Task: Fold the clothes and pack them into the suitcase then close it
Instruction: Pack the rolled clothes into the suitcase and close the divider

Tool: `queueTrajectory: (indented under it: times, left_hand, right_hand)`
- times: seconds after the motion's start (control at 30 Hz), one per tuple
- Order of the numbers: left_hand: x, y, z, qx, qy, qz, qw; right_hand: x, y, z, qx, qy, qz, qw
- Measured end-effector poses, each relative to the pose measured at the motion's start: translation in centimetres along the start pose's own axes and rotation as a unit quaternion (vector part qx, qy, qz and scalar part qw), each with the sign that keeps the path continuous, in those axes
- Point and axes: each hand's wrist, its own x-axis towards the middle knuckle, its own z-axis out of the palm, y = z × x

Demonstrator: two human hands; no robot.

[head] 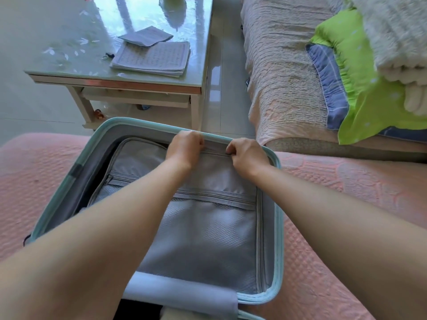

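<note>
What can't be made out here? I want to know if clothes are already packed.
- Head view: anything under the grey divider in the suitcase; the fabric covers it.
- Any zip pull: the left hand and right hand, both gripping the divider's top edge, hide it.
- The suitcase's near half: cut off by the bottom edge and covered by the forearms.
- Writing on the papers: too small.
</note>
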Motion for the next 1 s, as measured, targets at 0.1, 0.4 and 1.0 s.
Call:
queueTrajectory:
  times: [0.1, 0.4, 1.0]
  left_hand:
    - [0.6, -5.0, -2.8, 0.030, 0.034, -0.083, 0.996]
    - [0.8, -11.0, -7.4, 0.060, 0.059, -0.097, 0.992]
    - [-6.3, -17.9, -12.6, 0.348, -0.043, 0.076, 0.934]
  right_hand:
    - [-0.1, -1.7, 0.3, -0.127, 0.004, -0.014, 0.992]
    - [1.4, -15.3, 5.1, -0.197, -0.039, -0.251, 0.947]
    - [1.5, -24.3, 10.5, -0.171, -0.073, -0.175, 0.967]
